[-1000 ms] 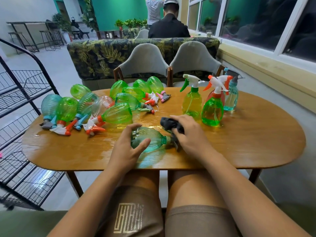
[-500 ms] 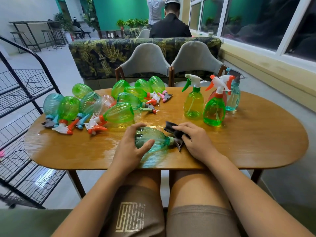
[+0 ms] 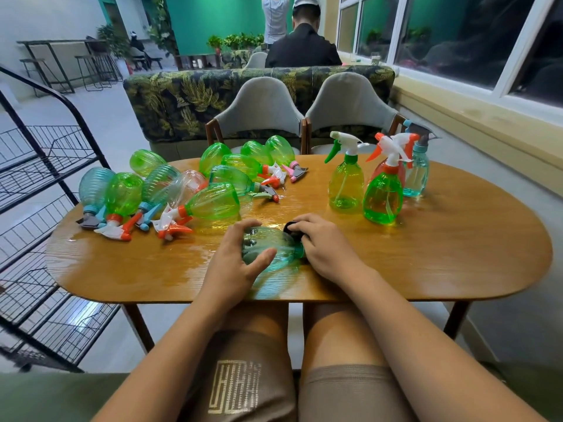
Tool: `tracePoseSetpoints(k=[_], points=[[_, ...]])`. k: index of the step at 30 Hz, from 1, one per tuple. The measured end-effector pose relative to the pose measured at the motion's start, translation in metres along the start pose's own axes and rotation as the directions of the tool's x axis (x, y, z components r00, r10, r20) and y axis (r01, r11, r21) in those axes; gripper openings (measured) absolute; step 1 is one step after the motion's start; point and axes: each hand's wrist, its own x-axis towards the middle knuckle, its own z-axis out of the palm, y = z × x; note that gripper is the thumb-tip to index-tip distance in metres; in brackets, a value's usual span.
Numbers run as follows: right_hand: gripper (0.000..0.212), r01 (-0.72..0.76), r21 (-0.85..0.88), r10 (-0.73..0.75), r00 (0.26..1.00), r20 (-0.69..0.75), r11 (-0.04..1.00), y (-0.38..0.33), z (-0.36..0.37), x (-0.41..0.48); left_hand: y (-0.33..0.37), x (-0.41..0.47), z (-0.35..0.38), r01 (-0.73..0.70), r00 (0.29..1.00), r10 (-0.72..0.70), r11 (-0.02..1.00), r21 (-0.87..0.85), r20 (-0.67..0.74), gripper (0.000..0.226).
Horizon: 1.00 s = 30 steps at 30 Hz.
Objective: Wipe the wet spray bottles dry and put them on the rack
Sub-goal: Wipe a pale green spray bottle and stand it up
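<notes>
Left hand: the left hand (image 3: 234,263) is gripping the rounded base of a teal bottle (image 3: 269,251) lying on its side on the wet table (image 3: 457,260), fingers curled over it
Right hand: the right hand (image 3: 327,248) is closing over the bottle's neck, pressing a dark cloth (image 3: 292,229) against it
Beyond left hand: lying bottles (image 3: 213,202) are sprawling in a heap
Beyond right hand: upright bottles (image 3: 382,196) are standing together
Far left: a black wire rack (image 3: 36,178) is standing beside the table

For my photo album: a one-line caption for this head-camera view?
Left hand steadies a teal plastic spray bottle lying on the wooden table; right hand presses a dark cloth.
</notes>
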Motion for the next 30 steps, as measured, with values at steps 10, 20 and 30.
tracePoseSetpoints(k=[10, 20, 30], points=[[0.036, -0.103, -0.001, 0.101, 0.976, -0.190, 0.995, 0.017, -0.005, -0.041, 0.002, 0.000, 0.001, 0.000, 1.000, 0.000, 1.000, 0.006, -0.004, 0.056], [0.041, 0.003, 0.006, -0.002, 0.989, -0.151, 1.000, 0.005, 0.000, -0.053, 0.003, 0.001, 0.000, 0.022, 1.000, -0.022, 1.000, 0.003, 0.010, 0.056], [0.044, -0.080, -0.049, 0.074, 0.991, -0.114, 0.996, 0.028, -0.009, -0.032, 0.003, -0.001, 0.000, 0.013, 1.000, -0.013, 1.000, -0.011, 0.003, 0.054]])
